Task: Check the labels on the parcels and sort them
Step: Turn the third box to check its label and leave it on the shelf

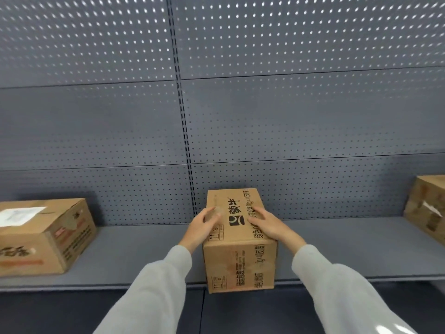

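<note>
A brown cardboard parcel (238,259) with black printed characters stands lengthwise on the grey shelf (144,249), its near end jutting slightly past the front edge. My left hand (202,227) rests on its top left edge, fingers lying loosely over the top. My right hand (269,224) lies flat on the top right side, fingers spread. No shipping label shows on the faces turned towards me.
A second parcel (45,237) with a white label on top sits at the shelf's left end. A third parcel (426,208) is partly cut off at the right edge. A grey perforated back panel (216,104) rises behind the shelf.
</note>
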Demonstrator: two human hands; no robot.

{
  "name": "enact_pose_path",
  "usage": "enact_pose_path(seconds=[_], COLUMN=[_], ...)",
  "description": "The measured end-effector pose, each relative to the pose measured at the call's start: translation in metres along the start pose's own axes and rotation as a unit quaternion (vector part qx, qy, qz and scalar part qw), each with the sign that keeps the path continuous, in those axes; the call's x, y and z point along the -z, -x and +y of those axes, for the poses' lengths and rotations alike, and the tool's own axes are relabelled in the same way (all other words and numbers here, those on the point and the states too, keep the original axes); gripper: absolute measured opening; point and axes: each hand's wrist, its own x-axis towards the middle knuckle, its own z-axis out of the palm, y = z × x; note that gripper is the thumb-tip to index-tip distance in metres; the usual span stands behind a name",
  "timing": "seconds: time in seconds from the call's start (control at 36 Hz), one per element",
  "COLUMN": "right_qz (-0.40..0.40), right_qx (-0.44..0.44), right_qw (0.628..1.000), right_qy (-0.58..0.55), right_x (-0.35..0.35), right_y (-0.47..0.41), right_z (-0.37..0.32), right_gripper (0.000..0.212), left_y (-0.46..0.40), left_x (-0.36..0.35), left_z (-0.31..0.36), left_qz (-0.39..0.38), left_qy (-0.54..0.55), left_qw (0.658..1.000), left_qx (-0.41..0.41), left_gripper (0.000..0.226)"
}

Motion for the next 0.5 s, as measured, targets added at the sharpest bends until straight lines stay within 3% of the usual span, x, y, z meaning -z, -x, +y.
enact_pose_path(seconds=[0.31, 0.36, 0.5], right_qz=[0.006, 0.008, 0.037], right_qx=[-0.003, -0.001, -0.045], right_qw=[0.997, 0.997, 0.991], right_qy=[-0.072, -0.071, -0.124], right_x=[-0.007, -0.006, -0.005], right_y=[-0.02, -0.017, -0.015], right_z=[0.02, 0.016, 0.021], right_gripper=[0.062, 0.071, 0.117], left_y=[-0.012, -0.012, -0.012], left_x=[-0.005, -0.005, -0.008], left_z=[-0.008, -0.009, -0.011], left_qz=[0.01, 0.012, 0.036], left_qy=[0.052, 0.054, 0.091], left_qw=[0.998, 0.998, 0.994], left_qx=[0.021, 0.022, 0.052], left_gripper=[0.056, 0.06, 0.088])
